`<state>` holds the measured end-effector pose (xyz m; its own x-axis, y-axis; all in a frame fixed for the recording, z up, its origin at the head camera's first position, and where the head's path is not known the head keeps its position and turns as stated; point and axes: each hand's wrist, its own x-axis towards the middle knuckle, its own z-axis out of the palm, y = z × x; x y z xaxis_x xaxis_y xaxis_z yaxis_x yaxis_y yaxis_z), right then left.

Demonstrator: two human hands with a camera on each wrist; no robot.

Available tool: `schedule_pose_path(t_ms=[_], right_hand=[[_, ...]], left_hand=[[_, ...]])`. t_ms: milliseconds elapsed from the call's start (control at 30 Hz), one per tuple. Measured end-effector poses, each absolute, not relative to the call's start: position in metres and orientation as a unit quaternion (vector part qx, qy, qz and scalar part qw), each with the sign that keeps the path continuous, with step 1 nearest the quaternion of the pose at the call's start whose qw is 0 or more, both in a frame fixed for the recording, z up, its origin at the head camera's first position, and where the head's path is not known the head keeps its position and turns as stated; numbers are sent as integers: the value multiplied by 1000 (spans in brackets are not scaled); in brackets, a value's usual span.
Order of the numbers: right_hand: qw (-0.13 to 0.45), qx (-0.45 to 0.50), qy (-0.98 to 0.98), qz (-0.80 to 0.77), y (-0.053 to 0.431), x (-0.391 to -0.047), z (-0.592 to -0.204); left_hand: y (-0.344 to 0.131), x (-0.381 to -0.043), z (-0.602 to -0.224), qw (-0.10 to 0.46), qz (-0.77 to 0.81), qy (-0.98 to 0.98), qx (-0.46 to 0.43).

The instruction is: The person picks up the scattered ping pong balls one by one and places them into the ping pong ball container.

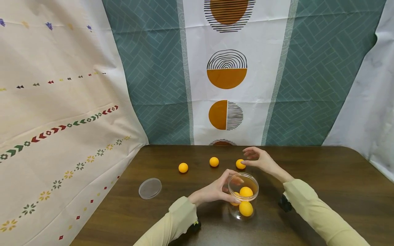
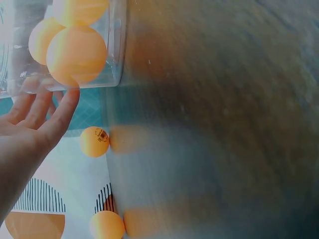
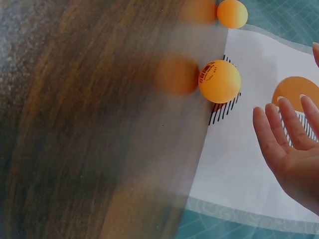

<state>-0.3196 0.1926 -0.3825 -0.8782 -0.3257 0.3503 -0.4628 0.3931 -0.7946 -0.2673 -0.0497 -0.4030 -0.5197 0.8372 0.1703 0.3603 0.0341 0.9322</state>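
My left hand (image 1: 220,190) holds a clear jar (image 1: 253,182) on the table, fingers and thumb round its side. Inside the jar are orange ping-pong balls (image 1: 246,208); the left wrist view shows three through its wall. My right hand (image 1: 261,160) is held over the table behind the jar, fingers spread and slightly bent. Its thumb overlaps a loose ping-pong ball (image 1: 240,164) in the head view. In the right wrist view this hand (image 3: 294,154) looks apart from the ball (image 3: 220,81) nearest it.
Two more ping-pong balls, a middle one (image 1: 214,162) and a left one (image 1: 183,167), lie toward the table's back. A clear round lid (image 1: 150,188) lies at the left of the dark wooden table (image 1: 123,218). A patterned cloth (image 1: 160,85) hangs behind.
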Motion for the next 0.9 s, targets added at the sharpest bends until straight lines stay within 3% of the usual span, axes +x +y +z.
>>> schedule_pose_path(t_ms=[900], right_hand=[[59,199,-851,482,193,-331,-392]], left_hand=[[-49,-267,-401,222,532,694,431]])
